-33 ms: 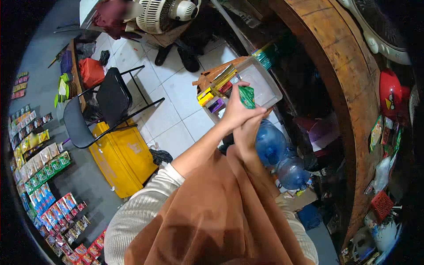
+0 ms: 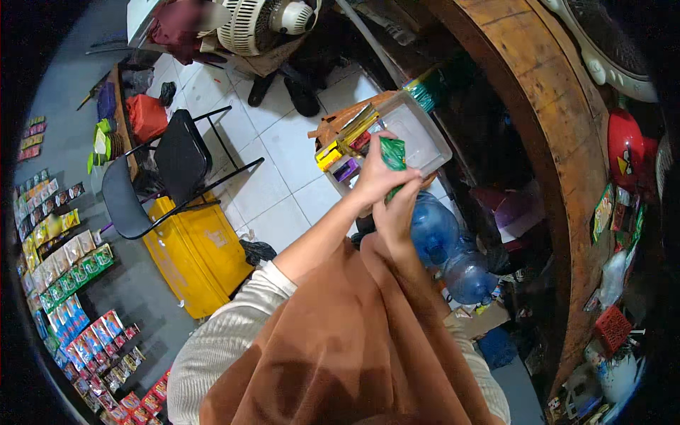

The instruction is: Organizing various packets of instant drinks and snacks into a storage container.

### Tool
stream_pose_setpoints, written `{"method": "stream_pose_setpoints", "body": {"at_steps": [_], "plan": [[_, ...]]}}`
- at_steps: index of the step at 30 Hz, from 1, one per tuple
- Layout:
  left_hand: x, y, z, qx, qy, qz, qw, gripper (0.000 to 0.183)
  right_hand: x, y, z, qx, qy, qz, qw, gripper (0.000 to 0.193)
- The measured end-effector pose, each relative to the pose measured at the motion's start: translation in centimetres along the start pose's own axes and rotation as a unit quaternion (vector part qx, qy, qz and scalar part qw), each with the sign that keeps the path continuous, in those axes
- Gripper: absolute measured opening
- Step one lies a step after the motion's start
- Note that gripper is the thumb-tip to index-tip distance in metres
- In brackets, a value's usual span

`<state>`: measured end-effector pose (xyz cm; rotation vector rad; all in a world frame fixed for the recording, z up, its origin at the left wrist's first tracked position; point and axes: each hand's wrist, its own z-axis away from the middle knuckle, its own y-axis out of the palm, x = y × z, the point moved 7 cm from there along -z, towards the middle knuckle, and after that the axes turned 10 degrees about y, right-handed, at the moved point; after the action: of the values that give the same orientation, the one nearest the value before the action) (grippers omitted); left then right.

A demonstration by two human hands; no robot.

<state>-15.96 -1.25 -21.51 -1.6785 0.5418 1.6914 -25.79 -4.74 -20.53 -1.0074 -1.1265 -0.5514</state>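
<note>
My left hand (image 2: pixel 379 174) is closed around a shiny green packet (image 2: pixel 394 151), its thumb lying across the front. Just below it, my right hand (image 2: pixel 397 211) is closed too, its fingers at the packet's lower end, where a bit of green shows between the two hands. Both hands are held over the near side of a clear plastic bin (image 2: pixel 440 145). Inside the bin's left part are yellow packs (image 2: pixel 329 156), a purple pack (image 2: pixel 346 169) and a red pack (image 2: pixel 360 140). My palms hide the rest of the packet.
Blue water jugs (image 2: pixel 433 230) stand right of my hands. To the left are a black folding chair (image 2: pixel 183 152) and a yellow crate (image 2: pixel 191 258). Sachet strips (image 2: pixel 78 265) hang at far left. A fan (image 2: pixel 244 27) and a person's feet (image 2: pixel 303 95) are ahead; a curved wooden counter (image 2: pixel 559 106) runs along the right.
My right hand has shifted slightly down from the left one, and a bit of green now shows between them. The packet's top has tilted slightly.
</note>
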Motion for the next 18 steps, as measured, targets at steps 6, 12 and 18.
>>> {"method": "stream_pose_setpoints", "body": {"at_steps": [6,12,18], "plan": [[2.3,1.6,2.9,0.146,-0.274,0.517,0.798,0.063,4.0,-2.6,-2.2,0.177,-0.241,0.112,0.948,0.109],[-0.2,3.1,3.3,0.271,-0.232,0.474,0.805,0.099,2.4,-0.6,-1.8,0.301,-0.225,0.13,0.918,0.111],[3.0,2.0,3.7,0.3,-0.267,0.453,0.796,0.1,5.1,-1.3,-2.6,0.482,-0.112,-0.021,0.869,0.107]]}}
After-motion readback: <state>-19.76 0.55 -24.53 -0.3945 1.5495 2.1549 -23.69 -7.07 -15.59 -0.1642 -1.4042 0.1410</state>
